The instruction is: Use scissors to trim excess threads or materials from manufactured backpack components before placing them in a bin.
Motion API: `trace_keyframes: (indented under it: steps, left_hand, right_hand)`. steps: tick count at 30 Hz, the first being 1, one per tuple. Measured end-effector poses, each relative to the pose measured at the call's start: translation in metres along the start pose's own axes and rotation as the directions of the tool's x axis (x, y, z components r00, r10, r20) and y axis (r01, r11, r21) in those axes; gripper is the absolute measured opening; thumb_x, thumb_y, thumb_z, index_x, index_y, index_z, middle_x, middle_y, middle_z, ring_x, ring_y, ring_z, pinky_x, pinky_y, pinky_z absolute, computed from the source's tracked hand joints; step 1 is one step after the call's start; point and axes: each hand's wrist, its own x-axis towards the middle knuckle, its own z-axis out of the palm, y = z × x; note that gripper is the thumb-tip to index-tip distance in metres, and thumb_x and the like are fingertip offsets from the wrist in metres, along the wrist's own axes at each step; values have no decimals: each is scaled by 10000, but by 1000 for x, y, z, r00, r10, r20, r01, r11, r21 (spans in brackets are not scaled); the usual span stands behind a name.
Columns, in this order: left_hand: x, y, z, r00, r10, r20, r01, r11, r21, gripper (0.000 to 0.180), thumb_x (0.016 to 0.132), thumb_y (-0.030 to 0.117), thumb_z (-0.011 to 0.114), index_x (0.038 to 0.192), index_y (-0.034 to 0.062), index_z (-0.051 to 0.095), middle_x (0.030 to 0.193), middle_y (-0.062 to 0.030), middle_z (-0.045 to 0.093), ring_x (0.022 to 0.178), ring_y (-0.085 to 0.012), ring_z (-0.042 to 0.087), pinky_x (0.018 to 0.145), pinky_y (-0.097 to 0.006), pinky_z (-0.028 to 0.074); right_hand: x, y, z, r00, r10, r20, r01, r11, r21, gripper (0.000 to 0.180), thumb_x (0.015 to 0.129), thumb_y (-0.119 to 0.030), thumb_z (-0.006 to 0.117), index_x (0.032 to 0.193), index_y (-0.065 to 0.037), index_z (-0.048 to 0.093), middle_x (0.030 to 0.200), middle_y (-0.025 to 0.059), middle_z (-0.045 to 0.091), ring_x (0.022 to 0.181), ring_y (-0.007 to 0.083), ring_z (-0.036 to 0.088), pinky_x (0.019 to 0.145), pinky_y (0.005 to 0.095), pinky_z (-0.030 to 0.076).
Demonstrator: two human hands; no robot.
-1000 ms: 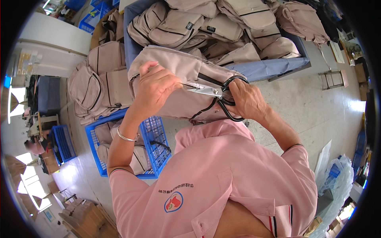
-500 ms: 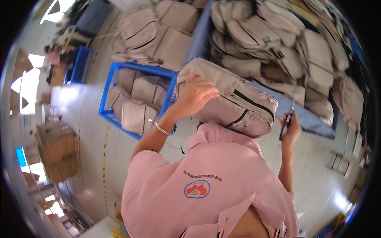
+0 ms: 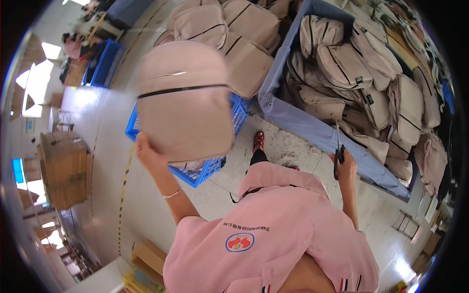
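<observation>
A beige backpack (image 3: 188, 119) with a black zip line across it is lifted over the blue plastic crate (image 3: 209, 171) on my left, hiding most of that crate. My left hand (image 3: 150, 155) grips the bag by its lower left corner, the fingers partly behind it. In my right hand (image 3: 347, 167) is a pair of scissors (image 3: 341, 155) with black handles, its blades pointing away from me. That hand is close to the near wall of a large blue-grey bin (image 3: 312, 129) heaped with beige backpacks (image 3: 349, 66).
Beyond the crate lies a pile of beige backpacks (image 3: 246, 61). Stacked cardboard (image 3: 66, 168) stands at far left, behind a yellow-black floor line (image 3: 124, 195). Another blue crate (image 3: 103, 63) is at the back left. My shoe (image 3: 259, 140) shows between crate and bin.
The backpack has swung from in front of my body leftward over the crate, its broad face now showing. My left hand moved from its top to its lower corner. The scissors stay in my right hand.
</observation>
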Motion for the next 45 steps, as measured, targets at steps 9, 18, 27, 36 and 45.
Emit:
trace_keyframes:
  steps: [9, 18, 27, 36, 45]
  left_hand:
    - [250, -98, -55, 962, 261, -85, -129, 701, 701, 429, 963, 260, 605, 1240, -67, 615, 1197, -158, 661, 1032, -247, 627, 862, -360, 512]
    - [123, -292, 176, 803, -240, 545, -49, 886, 462, 263, 958, 199, 587, 1030, -28, 700, 984, -129, 714, 845, -201, 687, 834, -338, 557]
    - [-168, -336, 408, -66, -608, 791, 120, 782, 611, 277, 931, 310, 675, 963, 37, 706, 852, -13, 675, 767, -87, 621, 711, -222, 482]
    - [-239, -480, 397, 369, -749, 551, 13, 597, 802, 738, 901, 584, 604, 1230, -77, 578, 1192, -226, 623, 1153, -291, 597, 939, -393, 468]
    - [-255, -437, 553, 196, -809, 554, 546, 559, 624, 728, 854, 575, 679, 1288, 19, 498, 1130, -136, 597, 910, -285, 631, 665, -370, 571]
  right_hand:
    - [40, -48, 51, 986, 101, 130, -93, 994, -65, 515, 810, -516, 741, 851, -36, 560, 802, 170, 627, 729, 390, 623, 634, 469, 476]
    - [-6, -51, 62, 921, 357, 153, -344, 933, -105, 609, 813, -608, 687, 896, -12, 597, 884, 179, 651, 766, 408, 653, 672, 485, 510]
    - [-21, -15, 31, 818, 559, 139, -556, 829, -62, 658, 807, -625, 682, 940, 17, 628, 938, 194, 675, 824, 409, 664, 720, 472, 517]
    - [-34, 68, -6, 736, 654, 174, -661, 750, -22, 635, 810, -609, 689, 928, 8, 598, 934, 195, 657, 847, 411, 651, 725, 476, 509]
    - [-42, 121, -23, 689, 693, 211, -702, 711, -45, 647, 814, -608, 684, 970, 15, 608, 929, 181, 661, 821, 381, 665, 697, 468, 518]
